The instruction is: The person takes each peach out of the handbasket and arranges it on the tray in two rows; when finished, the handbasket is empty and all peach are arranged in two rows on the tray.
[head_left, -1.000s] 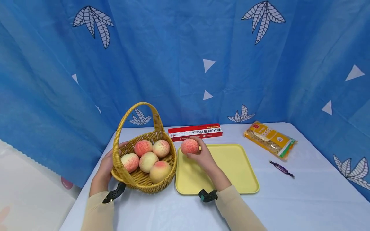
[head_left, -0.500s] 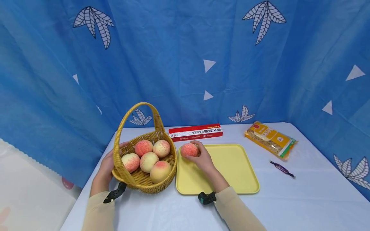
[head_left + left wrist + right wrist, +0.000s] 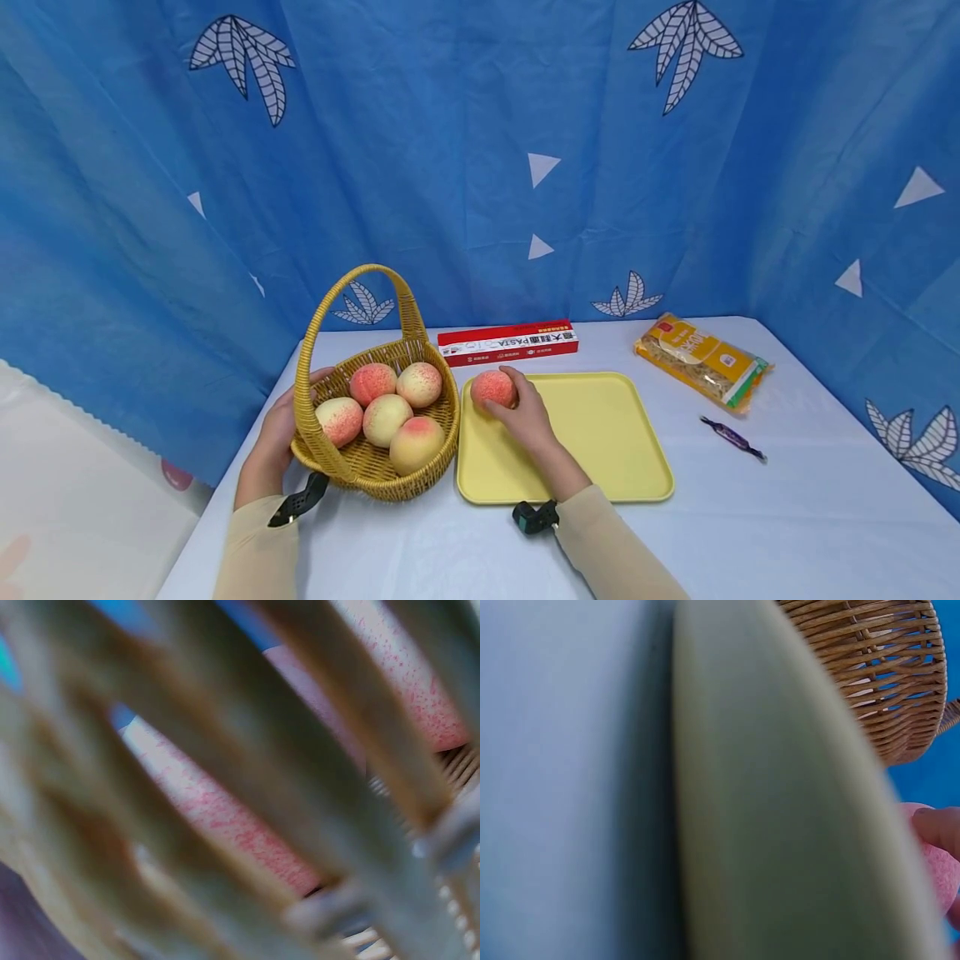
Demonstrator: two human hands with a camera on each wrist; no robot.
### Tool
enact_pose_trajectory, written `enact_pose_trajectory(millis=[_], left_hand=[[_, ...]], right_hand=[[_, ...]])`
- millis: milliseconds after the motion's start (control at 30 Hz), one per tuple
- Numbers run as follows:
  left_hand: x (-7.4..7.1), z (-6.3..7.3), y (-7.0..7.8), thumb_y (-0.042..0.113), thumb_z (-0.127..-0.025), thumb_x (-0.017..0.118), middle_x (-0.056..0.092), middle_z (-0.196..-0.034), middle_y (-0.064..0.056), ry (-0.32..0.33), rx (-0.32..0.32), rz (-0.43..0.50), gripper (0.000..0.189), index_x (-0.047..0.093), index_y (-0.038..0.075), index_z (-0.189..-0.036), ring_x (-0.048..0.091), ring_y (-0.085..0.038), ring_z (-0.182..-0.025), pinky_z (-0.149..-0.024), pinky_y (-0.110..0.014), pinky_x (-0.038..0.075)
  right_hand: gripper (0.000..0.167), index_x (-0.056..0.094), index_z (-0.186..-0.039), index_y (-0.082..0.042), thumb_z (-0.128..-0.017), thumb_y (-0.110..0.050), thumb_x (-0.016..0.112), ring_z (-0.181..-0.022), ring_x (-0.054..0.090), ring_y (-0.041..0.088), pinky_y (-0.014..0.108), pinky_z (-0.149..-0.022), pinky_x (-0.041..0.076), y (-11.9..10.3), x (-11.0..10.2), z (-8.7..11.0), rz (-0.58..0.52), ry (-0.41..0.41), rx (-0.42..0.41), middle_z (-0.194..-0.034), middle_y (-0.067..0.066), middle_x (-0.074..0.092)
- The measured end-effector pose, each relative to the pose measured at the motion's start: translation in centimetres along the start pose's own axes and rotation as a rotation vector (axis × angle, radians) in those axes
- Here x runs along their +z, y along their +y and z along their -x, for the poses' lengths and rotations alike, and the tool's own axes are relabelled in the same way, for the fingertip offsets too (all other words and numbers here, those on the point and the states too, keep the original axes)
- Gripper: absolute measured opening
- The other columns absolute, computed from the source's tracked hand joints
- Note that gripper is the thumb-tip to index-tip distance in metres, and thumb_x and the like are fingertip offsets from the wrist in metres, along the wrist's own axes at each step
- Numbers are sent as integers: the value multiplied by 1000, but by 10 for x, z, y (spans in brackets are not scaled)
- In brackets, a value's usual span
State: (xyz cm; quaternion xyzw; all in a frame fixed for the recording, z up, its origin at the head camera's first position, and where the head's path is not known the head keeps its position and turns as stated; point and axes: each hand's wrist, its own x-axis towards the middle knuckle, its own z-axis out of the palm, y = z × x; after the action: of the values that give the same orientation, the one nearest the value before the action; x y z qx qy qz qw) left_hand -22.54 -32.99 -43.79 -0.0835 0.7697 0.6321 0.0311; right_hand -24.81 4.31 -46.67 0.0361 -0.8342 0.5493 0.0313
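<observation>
My left hand (image 3: 276,429) rests against the outer left side of a woven basket (image 3: 390,490), fingers lying along its wall behind the tall handle. Several pink-and-cream peaches (image 3: 386,421) sit inside. With thumb and fingers, my right hand (image 3: 527,417) holds a pinker peach (image 3: 491,388) at the back left corner of the yellow tray (image 3: 600,433). In the right wrist view, fingertips (image 3: 939,827) lie on that peach (image 3: 939,874) at the right edge. Blurred basket weave fills most of the left wrist view, with parts of peaches (image 3: 217,810) showing through.
A red pasta box (image 3: 508,343) lies behind the tray, close to the blue curtain (image 3: 465,167). To the right are an orange-and-clear food packet (image 3: 701,362) and a purple wrapped candy (image 3: 733,439) on the white tablecloth (image 3: 795,533).
My right hand has lowered slightly with the peach to the tray's back left corner, and its fingers have shifted around the fruit. Left hand and basket stay in place.
</observation>
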Motion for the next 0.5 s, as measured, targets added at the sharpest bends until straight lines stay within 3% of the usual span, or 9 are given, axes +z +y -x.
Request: enact_pose_trajectory(millis=[100, 333, 500], left_hand=[[0, 0, 0, 31, -109, 26, 30, -162, -9, 1, 1, -3, 46, 38, 33, -154, 27, -28, -147, -108, -36, 30], [1, -1, -1, 36, -109, 27, 25, -164, -8, 7, 4, 10, 47, 38, 30, -154, 20, -28, -150, -115, -46, 23], [1, -1, -1, 35, -109, 25, 27, -164, -8, -2, -3, 13, 47, 38, 31, -154, 22, -30, -150, -118, -49, 23]], right_hand=[[68, 43, -149, -16, -89, -21, 75, -135, 50, 35, 51, -108, 46, 1, 0, -1, 5, -10, -16, -149, 17, 48], [71, 40, -152, -18, -90, -23, 75, -140, 47, 33, 50, -110, 43, 4, 2, -1, 26, -13, -15, -154, 13, 46], [71, 40, -151, -14, -90, -21, 75, -138, 48, 35, 51, -110, 44, 4, 2, -1, 44, -5, -38, -152, 15, 48]])
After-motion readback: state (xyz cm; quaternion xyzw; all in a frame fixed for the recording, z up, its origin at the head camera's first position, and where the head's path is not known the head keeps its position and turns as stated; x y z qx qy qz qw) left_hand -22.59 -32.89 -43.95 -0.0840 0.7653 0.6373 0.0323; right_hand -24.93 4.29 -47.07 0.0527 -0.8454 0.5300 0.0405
